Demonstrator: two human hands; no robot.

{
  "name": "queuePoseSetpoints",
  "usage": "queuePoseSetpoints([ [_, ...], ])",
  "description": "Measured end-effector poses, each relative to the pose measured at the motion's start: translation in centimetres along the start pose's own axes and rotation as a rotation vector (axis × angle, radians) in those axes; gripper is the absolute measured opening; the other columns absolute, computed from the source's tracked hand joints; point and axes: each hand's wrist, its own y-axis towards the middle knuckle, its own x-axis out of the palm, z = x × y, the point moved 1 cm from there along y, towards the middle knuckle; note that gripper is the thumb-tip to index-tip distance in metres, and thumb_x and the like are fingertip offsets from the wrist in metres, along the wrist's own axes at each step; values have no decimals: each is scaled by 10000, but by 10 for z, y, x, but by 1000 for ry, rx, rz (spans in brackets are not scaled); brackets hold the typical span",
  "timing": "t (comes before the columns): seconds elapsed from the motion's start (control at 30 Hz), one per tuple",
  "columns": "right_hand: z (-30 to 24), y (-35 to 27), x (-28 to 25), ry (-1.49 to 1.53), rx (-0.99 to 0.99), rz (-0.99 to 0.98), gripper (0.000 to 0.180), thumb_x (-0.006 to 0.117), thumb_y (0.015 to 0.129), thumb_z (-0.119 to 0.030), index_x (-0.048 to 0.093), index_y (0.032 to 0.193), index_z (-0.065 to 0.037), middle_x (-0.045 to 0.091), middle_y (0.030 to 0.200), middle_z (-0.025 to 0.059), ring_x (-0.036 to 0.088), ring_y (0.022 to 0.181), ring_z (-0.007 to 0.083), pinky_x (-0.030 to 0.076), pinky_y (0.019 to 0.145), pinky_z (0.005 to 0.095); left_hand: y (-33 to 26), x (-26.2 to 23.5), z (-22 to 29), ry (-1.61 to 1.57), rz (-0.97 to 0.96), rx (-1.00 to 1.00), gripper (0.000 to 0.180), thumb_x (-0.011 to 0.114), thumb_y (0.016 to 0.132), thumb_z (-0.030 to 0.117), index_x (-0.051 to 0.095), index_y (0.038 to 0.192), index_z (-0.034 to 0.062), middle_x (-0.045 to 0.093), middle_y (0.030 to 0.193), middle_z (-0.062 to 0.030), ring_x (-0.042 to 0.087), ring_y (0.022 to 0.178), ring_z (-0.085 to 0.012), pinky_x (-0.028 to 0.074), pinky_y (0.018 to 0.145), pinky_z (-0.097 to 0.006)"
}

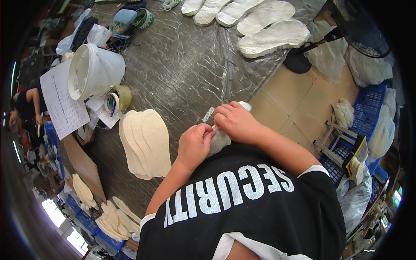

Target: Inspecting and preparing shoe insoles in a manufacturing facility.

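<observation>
Close to my body, at the table's near edge, both hands meet on a fluffy white insole [220, 143]. My left hand [196, 142] pinches its edge between thumb and fingers. Curled over its upper part is my right hand [236, 123], and a white tip shows beyond the knuckles. Much of the insole is covered by my fingers. A small perforated white strip [208, 114] lies on the table just past my hands. To the left of my left hand, several cream insoles [149, 141] rest in an overlapping fan.
Plastic film covers the dark table [173, 56]. Finished-looking white fleece insoles [275, 37] lie in a row at the far side. A white bucket [106, 69], tape roll [124, 96] and written sheet [65, 102] stand left. Right are a fan [362, 30] and blue crate [366, 108]. Another person [29, 106] is far left.
</observation>
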Motion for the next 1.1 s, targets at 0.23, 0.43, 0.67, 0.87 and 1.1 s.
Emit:
queuePoseSetpoints([
  [0.23,-5,1,-4,-47,32,-27,89,600,720,-104,556,793,-77,560,834,61,579,844,227,401,731,350,1,-1,12,14,26,-133,127,666,815,94,649,903,5,675,821,-148,669,741,-285,516,681,-353],
  [0.43,-12,-1,-9,-106,-14,2,119,610,690,-119,532,772,-83,549,817,51,575,815,224,391,710,354,-1,3,7,-4,-17,-111,139,668,801,111,683,899,14,673,820,-143,662,778,-302,512,693,-366],
  [0.67,-5,-4,-28,71,59,-87,440,792,659,-195,549,1015,-109,623,918,36,609,902,225,398,787,367,-7,3,10,130,101,210,56,664,729,39,636,777,39,609,714,-102,599,682,-297,468,634,-398],
  [0.87,-11,-9,-23,-39,31,-103,402,790,633,-257,601,965,-132,628,859,-4,608,887,187,400,780,358,-12,-2,14,252,93,369,107,679,699,28,617,781,61,593,699,-62,588,696,-250,407,667,-376],
  [1.1,-13,-14,-18,-15,-49,21,186,725,675,-212,577,757,-134,595,776,-29,573,801,172,401,746,357,-17,-7,19,266,73,367,134,672,705,33,609,818,65,588,729,-48,575,725,-243,382,718,-385],
])
